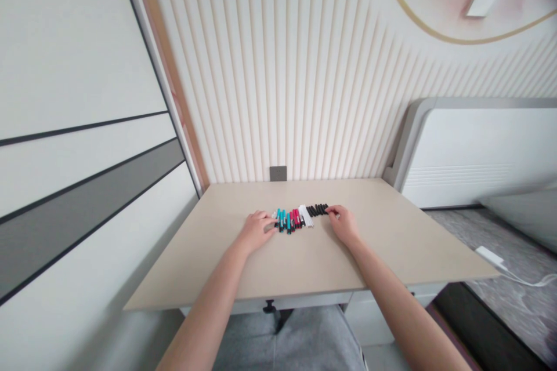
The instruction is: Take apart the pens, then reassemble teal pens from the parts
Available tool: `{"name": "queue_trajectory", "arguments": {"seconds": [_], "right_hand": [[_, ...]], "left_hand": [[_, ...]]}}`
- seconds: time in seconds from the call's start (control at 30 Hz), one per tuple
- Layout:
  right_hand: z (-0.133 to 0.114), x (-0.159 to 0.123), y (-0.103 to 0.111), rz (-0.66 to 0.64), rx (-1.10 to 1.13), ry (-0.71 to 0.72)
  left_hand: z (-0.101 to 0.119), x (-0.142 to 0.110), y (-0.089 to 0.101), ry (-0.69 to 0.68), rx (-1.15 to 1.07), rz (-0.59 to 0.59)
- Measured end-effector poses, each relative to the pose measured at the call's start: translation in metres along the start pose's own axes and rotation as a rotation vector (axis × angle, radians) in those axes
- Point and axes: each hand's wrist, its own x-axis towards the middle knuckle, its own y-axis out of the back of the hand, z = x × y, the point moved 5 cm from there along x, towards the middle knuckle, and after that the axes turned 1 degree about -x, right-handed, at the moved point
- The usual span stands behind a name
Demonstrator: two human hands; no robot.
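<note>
A tight row of slim plastic marker pens (300,215) lies across the tabletop between the two hands, each pen's long axis pointing roughly toward the person. Teal pens (282,221) sit nearest the left hand (256,232), then red pens (296,219) and white pens (306,215), with matte black pens (317,210) nearest the right hand (343,225). Both hands rest palm down, fingers together and gently curved, pinching nothing, at opposite ends of the row. Beneath them spreads a smooth beige table (369,243); beyond it rises a ribbed cream wall (304,69).
</note>
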Motion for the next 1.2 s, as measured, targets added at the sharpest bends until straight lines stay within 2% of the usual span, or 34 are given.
{"name": "queue_trajectory", "arguments": {"seconds": [0.3,0.63,0.83,1.2], "right_hand": [[-0.0006,-0.0014,-0.0019,-0.021,-0.014,0.016],[-0.0011,-0.0025,-0.0036,-0.046,-0.023,0.016],[0.0005,-0.0030,-0.0058,-0.067,-0.028,0.009],[-0.0016,-0.0044,-0.0074,-0.100,-0.056,0.006]], "left_hand": [[0.0037,0.0001,0.0028,0.014,0.007,-0.022],[0.0057,-0.0006,0.0023,0.025,0.074,0.027],[0.0078,-0.0013,0.0039,0.012,0.071,0.028],[0.0050,-0.0014,0.0085,0.018,0.036,0.109]]}}
